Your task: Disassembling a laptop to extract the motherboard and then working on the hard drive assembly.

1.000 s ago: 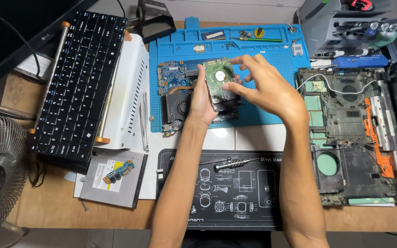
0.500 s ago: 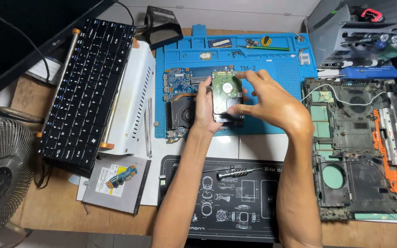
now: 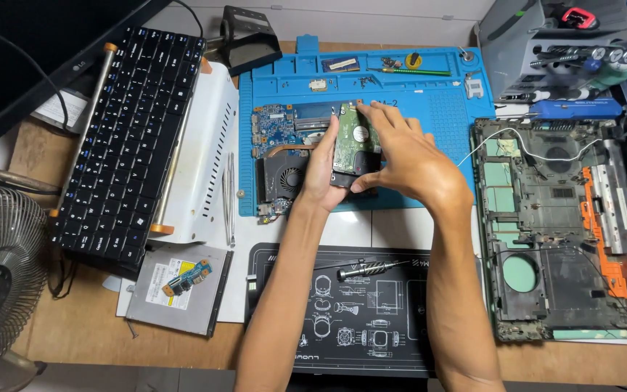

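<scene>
Blue mat (image 3: 429, 101): motherboard (image 3: 284, 127) | both hands' fingers (image 3: 393, 127) pinching hard drive (image 3: 353, 141) | grey rack (image 3: 517, 51): screwdrivers (image 3: 575, 52)

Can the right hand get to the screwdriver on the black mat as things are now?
Probably yes. The screwdriver lies in the open on the black mat, between the two forearms, with nothing on it. But the right hand now holds the hard drive together with the left hand.

A green hard drive (image 3: 357, 141) is seen over a blue mat (image 3: 437, 116); a black keyboard (image 3: 128, 138), white-lined black mat (image 3: 357, 312), and possibly orange chassis trim (image 3: 596, 225) are noted.
</scene>
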